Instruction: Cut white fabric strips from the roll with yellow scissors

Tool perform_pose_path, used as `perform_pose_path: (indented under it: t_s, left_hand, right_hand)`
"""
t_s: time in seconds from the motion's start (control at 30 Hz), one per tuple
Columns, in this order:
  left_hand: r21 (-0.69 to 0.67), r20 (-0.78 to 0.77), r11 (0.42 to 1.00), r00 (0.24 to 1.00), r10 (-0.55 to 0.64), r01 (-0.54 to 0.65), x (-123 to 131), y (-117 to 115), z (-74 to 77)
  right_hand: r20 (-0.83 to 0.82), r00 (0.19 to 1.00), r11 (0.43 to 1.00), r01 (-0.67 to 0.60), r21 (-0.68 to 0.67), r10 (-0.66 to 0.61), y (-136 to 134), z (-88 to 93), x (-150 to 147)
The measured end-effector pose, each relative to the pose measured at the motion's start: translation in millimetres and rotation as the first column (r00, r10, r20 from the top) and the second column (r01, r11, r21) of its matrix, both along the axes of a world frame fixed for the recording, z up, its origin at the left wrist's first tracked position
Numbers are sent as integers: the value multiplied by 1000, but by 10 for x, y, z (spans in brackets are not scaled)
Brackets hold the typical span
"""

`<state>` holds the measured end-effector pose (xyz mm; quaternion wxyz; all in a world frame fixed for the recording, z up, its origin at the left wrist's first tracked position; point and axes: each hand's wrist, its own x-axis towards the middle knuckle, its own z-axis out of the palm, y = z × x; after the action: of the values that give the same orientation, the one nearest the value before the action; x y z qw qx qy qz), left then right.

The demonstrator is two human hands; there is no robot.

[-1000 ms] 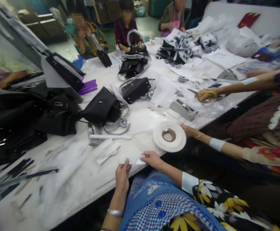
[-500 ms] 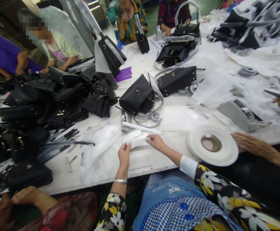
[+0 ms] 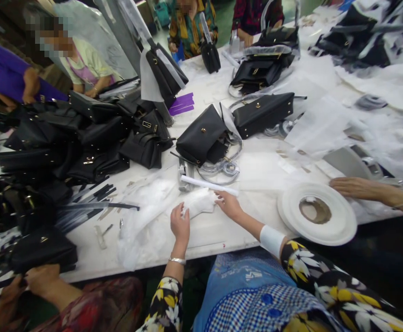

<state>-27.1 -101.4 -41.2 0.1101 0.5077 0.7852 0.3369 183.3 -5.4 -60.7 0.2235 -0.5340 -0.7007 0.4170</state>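
Note:
A thin white soft sheet (image 3: 201, 203) lies slightly rumpled on the white table in front of me. At its left end is my left hand (image 3: 180, 225), with thumb and fingers apart. The fingertips of my right hand (image 3: 229, 206) pinch the right edge of the sheet, though the exact contact is hard to make out. Just beyond the sheet lies a narrow white roll (image 3: 208, 185). A black handbag (image 3: 201, 136) rests behind that, with its coiled strap (image 3: 227, 170) beside it. To the right of my forearm sits a big roll of white tape (image 3: 339, 226).
Black handbags (image 3: 97, 159) are heaped at the left, near dark strips (image 3: 87, 207). A grey tape dispenser (image 3: 353, 161) stands behind the roll. Co-workers' hands are at the left edge (image 3: 44, 279) and right (image 3: 357, 188). More bags (image 3: 263, 113) and white sheeting (image 3: 315, 124) lie farther back.
The fingers of my left hand have spread from a pinch, and the sheet shows broader and looser. At the right, a co-worker's hand has shifted behind the roll. The view has swung slightly left.

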Motion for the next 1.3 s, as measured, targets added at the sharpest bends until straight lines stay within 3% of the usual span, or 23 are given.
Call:
perform_pose_path:
  t_s: [0.1,0.2,0.33,0.53,0.73,0.87,1.0,1.17,1.3]
  left_hand:
    - [-49,-72,972,970,-233,230,165,-31,-72]
    - [-141,-129,931,926,-355,337,236,6,-195]
    - [-190,-145,916,913,-381,352,182,77,-300]
    - [-140,-146,921,913,-382,363,88,16,-313]
    - [-61,-81,930,926,-368,363,168,-17,-268]
    - [-44,6,916,917,-398,398,423,3,-159]
    - [-30,191,873,861,-472,486,787,96,-87]
    - [-46,504,808,712,-488,587,1313,243,-36]
    - [-60,705,745,557,-440,664,1777,345,110]
  right_hand:
    - [-79,997,1000,13,-1,-13,-189,9,111]
    - [-116,993,997,3,-76,-12,-400,12,210]
    - [-136,991,982,-28,-189,2,-668,8,392]
    - [-143,989,953,-11,-301,-34,-1061,35,735]
    - [-92,981,935,134,-327,-173,-1339,80,1089]
    - [-103,932,898,300,-323,-348,-1465,195,1347]
    - [-156,842,839,461,-289,-517,-1584,245,1646]
    - [-198,730,753,603,-263,-654,-1768,252,1999]
    - [-210,609,643,709,-290,-765,-1900,277,2183]
